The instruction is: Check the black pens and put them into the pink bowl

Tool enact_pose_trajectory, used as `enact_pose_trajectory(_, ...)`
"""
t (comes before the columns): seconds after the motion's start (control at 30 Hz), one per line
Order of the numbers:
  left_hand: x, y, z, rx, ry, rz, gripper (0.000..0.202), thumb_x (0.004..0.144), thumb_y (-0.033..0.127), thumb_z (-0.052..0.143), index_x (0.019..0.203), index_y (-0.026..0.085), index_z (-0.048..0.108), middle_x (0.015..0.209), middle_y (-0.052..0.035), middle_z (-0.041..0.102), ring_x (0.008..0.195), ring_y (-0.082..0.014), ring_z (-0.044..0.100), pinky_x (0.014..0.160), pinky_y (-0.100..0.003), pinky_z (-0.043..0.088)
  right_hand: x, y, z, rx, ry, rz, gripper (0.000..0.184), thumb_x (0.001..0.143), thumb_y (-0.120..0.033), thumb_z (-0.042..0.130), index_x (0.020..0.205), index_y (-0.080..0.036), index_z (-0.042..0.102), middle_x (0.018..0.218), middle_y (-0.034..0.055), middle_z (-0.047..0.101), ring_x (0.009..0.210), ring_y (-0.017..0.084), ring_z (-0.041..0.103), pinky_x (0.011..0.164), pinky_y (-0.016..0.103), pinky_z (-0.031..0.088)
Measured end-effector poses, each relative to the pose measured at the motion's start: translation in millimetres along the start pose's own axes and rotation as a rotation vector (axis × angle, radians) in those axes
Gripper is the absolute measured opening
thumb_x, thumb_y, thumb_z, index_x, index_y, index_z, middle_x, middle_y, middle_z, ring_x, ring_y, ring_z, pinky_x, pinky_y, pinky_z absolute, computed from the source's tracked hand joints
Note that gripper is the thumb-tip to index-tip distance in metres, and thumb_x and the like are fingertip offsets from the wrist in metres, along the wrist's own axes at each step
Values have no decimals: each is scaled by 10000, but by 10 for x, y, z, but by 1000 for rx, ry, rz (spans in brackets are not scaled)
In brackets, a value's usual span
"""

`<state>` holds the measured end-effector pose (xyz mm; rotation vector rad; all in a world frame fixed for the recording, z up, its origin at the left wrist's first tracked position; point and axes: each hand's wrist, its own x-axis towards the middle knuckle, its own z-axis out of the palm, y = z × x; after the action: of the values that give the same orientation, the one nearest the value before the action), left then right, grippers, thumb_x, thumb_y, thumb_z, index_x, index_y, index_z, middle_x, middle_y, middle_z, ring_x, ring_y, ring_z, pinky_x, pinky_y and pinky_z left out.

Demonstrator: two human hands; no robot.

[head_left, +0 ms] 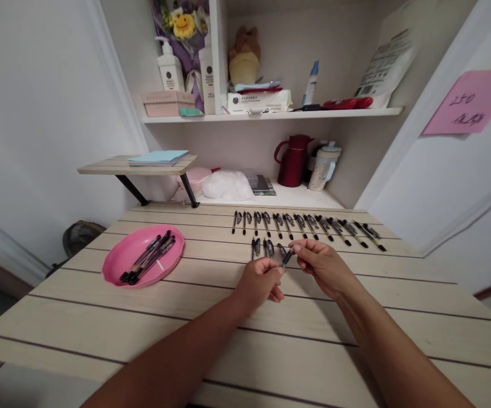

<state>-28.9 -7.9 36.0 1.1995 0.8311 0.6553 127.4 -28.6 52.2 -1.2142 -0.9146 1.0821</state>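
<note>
A black pen [287, 258] is held up between my two hands, slanting over the table. My left hand [259, 281] is closed round its lower end. The thumb and fingers of my right hand [317, 262] pinch the upper end, so its tip is hidden. Just beyond my left hand lie a few more pens and a loose black pen cap [281, 250], partly covered by the fingers. Farther back, a long row of uncapped pens [290, 225] stretches rightward, each with its cap beside it. On the left, a pink tray [174, 266] holds several capped black pens [151, 256].
The slatted wooden table [211, 334] spans the front. A small raised stand [101, 165] with blue paper [158, 157] is at back left. Behind the table are a white plastic bag [227, 186], a red jug [294, 161], a tumbler [324, 165] and a loaded shelf [309, 115].
</note>
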Motion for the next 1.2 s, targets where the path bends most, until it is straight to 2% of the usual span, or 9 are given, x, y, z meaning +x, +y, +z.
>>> enact_pose_trajectory(0.17, 5, -30, 8, 15, 49, 54, 225, 677, 366, 573, 779, 171, 526, 550, 61, 477, 351, -61, 480, 363, -183, 393, 1, 16, 10, 79, -24, 26, 318, 566, -376, 739, 767, -154, 634, 505, -49, 473, 428, 43, 342, 386, 176, 214)
enact_pose_trajectory(0.4, 27, -79, -6, 122, 78, 152, 187, 696, 350, 547, 752, 172, 535, 497, 60, 469, 338, -56, 428, 321, -168, 302, -8, 29, 21, 138, -25, 52, 299, 562, -352, 754, 745, -152, 628, 522, -47, 460, 444, 39, 334, 389, 168, 203)
enact_pose_trajectory(0.7, 26, -77, -12, 155, 85, 174, 194, 712, 355, 541, 771, 170, 536, 494, 64, 464, 350, -47, 425, 350, -160, 289, -18, 41, 71, 121, 29, 8, 311, 560, -387, 749, 696, -156, 593, 495, -50, 440, 439, 52, 331, 395, 183, 206)
enact_pose_trajectory(0.9, 13, -47, -1, 187, 110, 188, 166, 716, 323, 536, 766, 164, 537, 528, 68, 469, 353, -41, 432, 365, -163, 312, -8, 54, 58, 134, 32, 4, 279, 574, -370, 747, 685, -160, 598, 492, -48, 451, 435, 49, 333, 400, 190, 199)
enact_pose_trajectory(1.2, 2, -26, -3, 153, 78, 151, 157, 715, 314, 546, 728, 158, 526, 500, 68, 462, 336, -37, 417, 351, -158, 298, 9, 54, 19, 106, -4, 14, 274, 567, -363, 752, 695, -168, 609, 492, -52, 447, 437, 52, 334, 404, 201, 193)
